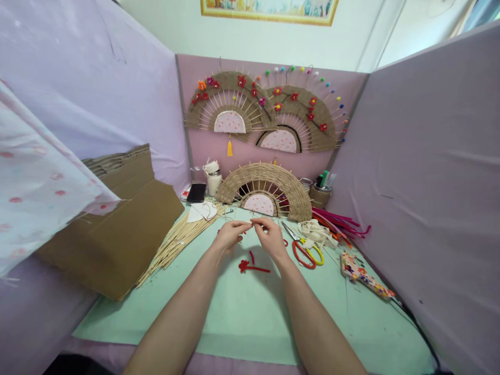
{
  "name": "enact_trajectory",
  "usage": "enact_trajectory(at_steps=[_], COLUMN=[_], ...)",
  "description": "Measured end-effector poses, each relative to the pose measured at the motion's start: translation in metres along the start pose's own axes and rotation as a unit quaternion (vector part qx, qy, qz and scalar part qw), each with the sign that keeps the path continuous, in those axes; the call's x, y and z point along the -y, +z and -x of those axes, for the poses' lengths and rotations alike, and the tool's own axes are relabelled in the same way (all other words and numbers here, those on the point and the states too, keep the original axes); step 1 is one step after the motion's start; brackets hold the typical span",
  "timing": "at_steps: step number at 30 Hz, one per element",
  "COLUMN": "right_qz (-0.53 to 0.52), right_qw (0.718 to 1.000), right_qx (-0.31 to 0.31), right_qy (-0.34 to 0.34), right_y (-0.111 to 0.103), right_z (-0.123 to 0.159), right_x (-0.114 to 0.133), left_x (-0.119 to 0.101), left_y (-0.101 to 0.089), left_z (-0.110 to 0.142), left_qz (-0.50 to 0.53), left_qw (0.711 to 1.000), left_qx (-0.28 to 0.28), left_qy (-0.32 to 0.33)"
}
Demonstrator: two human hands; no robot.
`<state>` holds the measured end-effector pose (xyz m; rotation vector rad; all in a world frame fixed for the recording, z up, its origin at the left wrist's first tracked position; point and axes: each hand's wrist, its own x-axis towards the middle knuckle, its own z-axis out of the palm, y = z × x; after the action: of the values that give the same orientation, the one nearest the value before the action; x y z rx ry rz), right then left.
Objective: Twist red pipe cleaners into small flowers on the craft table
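Above the middle of the table, my left hand [232,235] and my right hand [269,236] meet at the fingertips, both pinched closed. Whatever lies between the fingertips is too small to make out. A red pipe-cleaner flower [243,266] with a straight red stem lies on the mat just below them, a short bent red piece beside it. Behind the hands stands a half-round fan [265,174] wound with twine, with thin sticks and a pink-dotted white centre. Scissors [304,252] with red and yellow handles lie right of my right hand.
Left are bundled thin sticks [175,242] and a large cardboard sheet [117,234]. Right lie pale ribbon [318,233], magenta pipe cleaners [344,221] and a patterned glue gun [365,276] with a cord. A phone [196,192], white bottle [213,177] and pen holder [321,197] stand behind.
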<state>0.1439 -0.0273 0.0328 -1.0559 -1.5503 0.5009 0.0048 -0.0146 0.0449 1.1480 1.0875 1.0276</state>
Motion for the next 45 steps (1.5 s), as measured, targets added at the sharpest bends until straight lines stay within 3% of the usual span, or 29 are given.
enact_trajectory(at_steps=[8,14,26,38,45], right_qz=[-0.012,-0.041,-0.022,-0.010,-0.008], right_qw=[0.999,0.995,0.995,0.995,0.995], right_qx=[0.000,-0.021,-0.001,0.029,0.012], right_qy=[0.033,0.094,0.093,0.100,0.096], right_y=[0.000,-0.001,-0.002,-0.003,-0.002], right_z=[0.000,-0.001,-0.002,-0.001,-0.001], right_x=[-0.001,0.000,-0.009,-0.005,-0.004], left_x=[0.009,0.016,0.017,0.009,0.010], left_y=[-0.003,-0.005,-0.005,-0.002,-0.002], left_z=[-0.010,-0.014,-0.016,-0.009,-0.008], left_qz=[-0.033,-0.078,-0.087,-0.123,-0.128], left_qw=[0.999,0.996,0.995,0.988,0.989], left_qx=[-0.010,-0.010,-0.005,-0.018,-0.014], left_qy=[0.029,0.048,0.044,0.089,0.075])
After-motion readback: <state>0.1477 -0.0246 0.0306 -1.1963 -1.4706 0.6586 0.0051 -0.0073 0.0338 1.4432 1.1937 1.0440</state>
